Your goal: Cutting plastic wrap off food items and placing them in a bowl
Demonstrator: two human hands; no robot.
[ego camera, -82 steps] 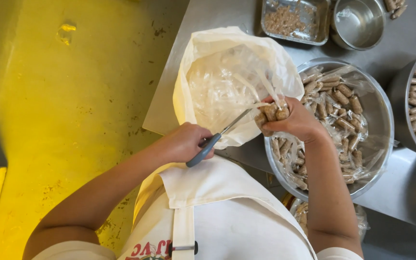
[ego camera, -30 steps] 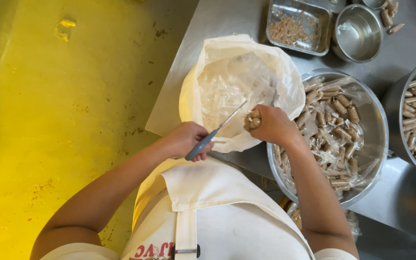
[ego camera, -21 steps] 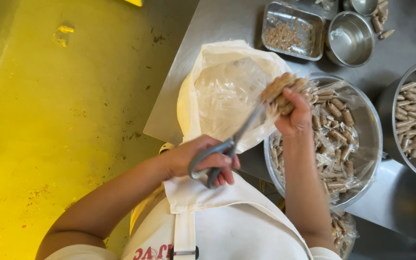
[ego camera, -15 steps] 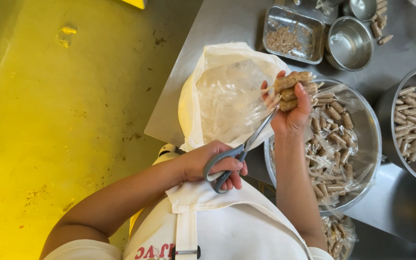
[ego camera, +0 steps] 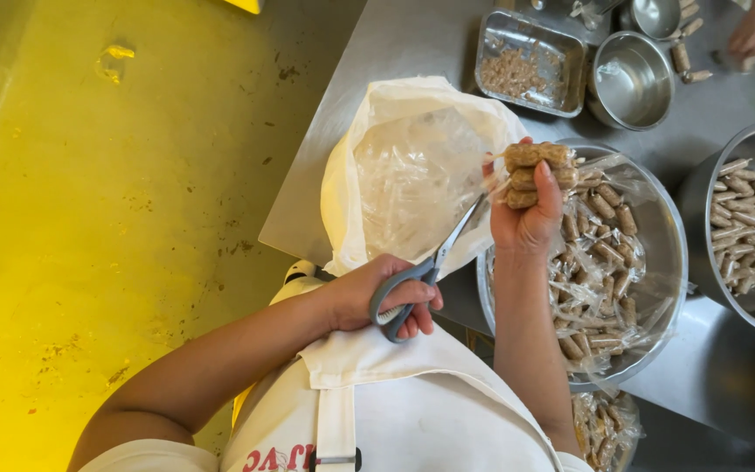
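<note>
A small wrapped pack of brown rolls (ego camera: 536, 172) is gripped in the right hand (ego camera: 528, 223), raised over the steel bowl (ego camera: 657, 288). Grey-handled scissors (ego camera: 425, 275) are clasped in the left hand (ego camera: 386, 297), blades apparently at the wrapper's edge, beside the plastic-lined bag (ego camera: 412, 175) on the desk (ego camera: 377, 52).

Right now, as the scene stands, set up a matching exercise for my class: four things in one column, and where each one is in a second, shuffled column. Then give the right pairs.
Things:
1. scissors
2. wrapped brown rolls
3. rectangular metal tray
4. white plastic bag

Places:
A. lying open on the table edge
B. in the left hand
C. at the far side of the table, holding crumbs
D. gripped in the right hand

Pairs: 1-B, 2-D, 3-C, 4-A
</note>
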